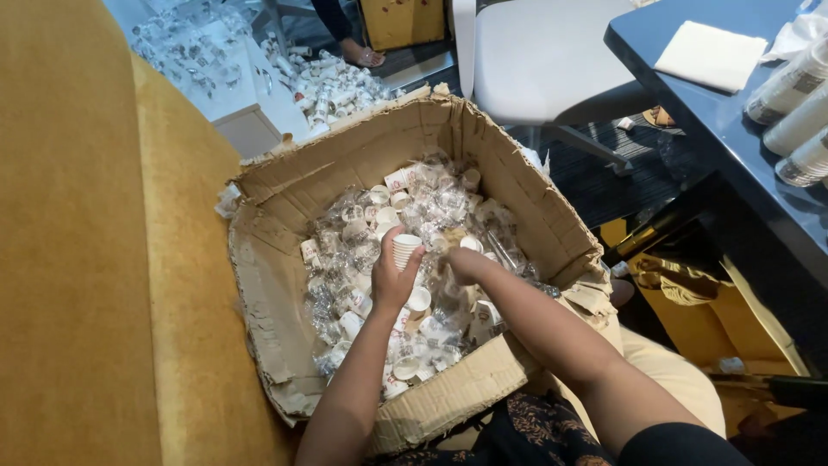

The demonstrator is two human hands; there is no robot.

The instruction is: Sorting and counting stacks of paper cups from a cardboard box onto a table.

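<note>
Our left hand (395, 280) grips a stack of small white paper cups (405, 251); our right hand (463, 261) closes on one small white cup (470, 244) inside the torn brown cardboard box (448, 393).

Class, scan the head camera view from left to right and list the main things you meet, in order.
Mustard-yellow sofa → torn cardboard box → left hand holding a stack of small white cups → right hand among the loose cups → white chair → dark table

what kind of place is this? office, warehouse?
Probably an office or meeting room used for sorting, not a warehouse: a dark table with sleeves of cups, a white chair, carpeted floor, and a torn cardboard box of small paper cups.
</note>
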